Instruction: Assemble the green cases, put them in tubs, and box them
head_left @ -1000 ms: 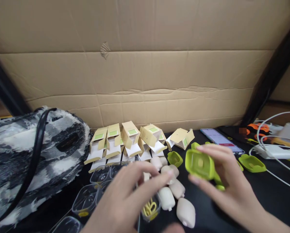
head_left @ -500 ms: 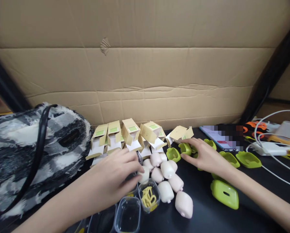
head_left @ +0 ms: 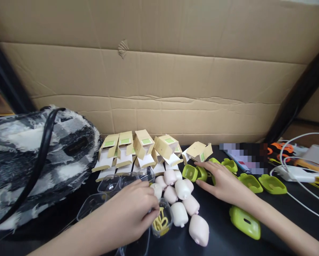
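My left hand [head_left: 138,209] is closed, its thumb and fingertips pressed together at the rim of a clear plastic cup [head_left: 166,233] holding yellow loop-shaped pieces [head_left: 160,222]. Whatever it pinches, if anything, is hidden. My right hand [head_left: 218,177] has thumb and forefinger apart, on either side of a small green shell [head_left: 201,173]; I cannot see it gripping. Another green shell [head_left: 190,172] lies just left of those fingertips. Between the hands, several rounded off-white and pale pink pieces [head_left: 182,189] are heaped, each with a small nub.
Open small cartons [head_left: 143,142] line the back. Clear containers [head_left: 92,206] sit around my left forearm. More green shells [head_left: 272,184] and one upside down [head_left: 245,222] lie rightward. A phone [head_left: 236,158], white cables [head_left: 284,142] and a shaggy black-and-white bag [head_left: 74,142] flank the area.
My left hand has moved down from the white pieces to the cup of yellow pieces, uncovering clear containers behind it. The right hand stays by the green shells. The view has shifted slightly.
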Available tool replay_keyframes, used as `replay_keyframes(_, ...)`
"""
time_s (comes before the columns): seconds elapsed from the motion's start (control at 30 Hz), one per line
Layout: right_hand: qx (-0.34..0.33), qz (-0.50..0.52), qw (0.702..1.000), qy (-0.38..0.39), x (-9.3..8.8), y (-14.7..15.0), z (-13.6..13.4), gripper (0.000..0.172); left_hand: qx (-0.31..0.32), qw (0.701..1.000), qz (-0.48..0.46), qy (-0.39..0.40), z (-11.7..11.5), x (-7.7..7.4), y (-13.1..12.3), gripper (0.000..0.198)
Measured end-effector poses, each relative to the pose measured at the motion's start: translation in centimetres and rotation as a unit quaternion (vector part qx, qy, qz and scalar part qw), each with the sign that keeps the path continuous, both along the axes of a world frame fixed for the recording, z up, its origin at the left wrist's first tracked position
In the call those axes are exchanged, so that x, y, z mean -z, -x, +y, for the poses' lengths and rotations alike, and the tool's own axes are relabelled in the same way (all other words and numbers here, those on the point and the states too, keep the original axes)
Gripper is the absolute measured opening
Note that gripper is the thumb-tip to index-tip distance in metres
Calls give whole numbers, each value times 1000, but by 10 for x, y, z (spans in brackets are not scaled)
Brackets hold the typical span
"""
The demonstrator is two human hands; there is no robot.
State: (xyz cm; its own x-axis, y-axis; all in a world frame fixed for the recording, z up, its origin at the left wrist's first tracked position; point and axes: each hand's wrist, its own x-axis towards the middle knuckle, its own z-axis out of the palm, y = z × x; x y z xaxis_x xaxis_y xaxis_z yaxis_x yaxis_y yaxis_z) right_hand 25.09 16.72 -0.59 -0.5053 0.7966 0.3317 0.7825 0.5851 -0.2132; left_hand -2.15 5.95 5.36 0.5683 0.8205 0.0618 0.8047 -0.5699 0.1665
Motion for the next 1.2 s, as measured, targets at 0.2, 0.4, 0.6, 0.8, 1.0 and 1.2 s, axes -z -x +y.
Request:
replay_keyframes(0.2, -3, 23, 1000, 15, -9, -4, -2, 45, -29, 999, 19, -32, -4, 6, -9, 23)
replay_keyframes(0.4, 20, 5, 999, 33, -22, -33, -8, 44, -51, 998, 28, -34, -4, 4, -6, 28)
replay_keyframes(0.6, 46, -28, 998, 44, -15, -49, -6, 48, -103, 993, 47, 42, -2, -1, -10, 16)
replay_keyframes(0.8, 48, -23, 998, 27, -2, -52, 2, 44, -161, 983, 41, 81, -3, -2, -15, 15)
replay_keyframes(1.0, 43, 17, 999, 6, -17, -52, -4, 33, -166, 982, 56, 70, -6, -1, -19, 16)
replay_keyframes(1.2, 36, 190, 978, -77, -53, -42, -31, 40, -159, 983, 72, 58, -7, 5, -23, 22)
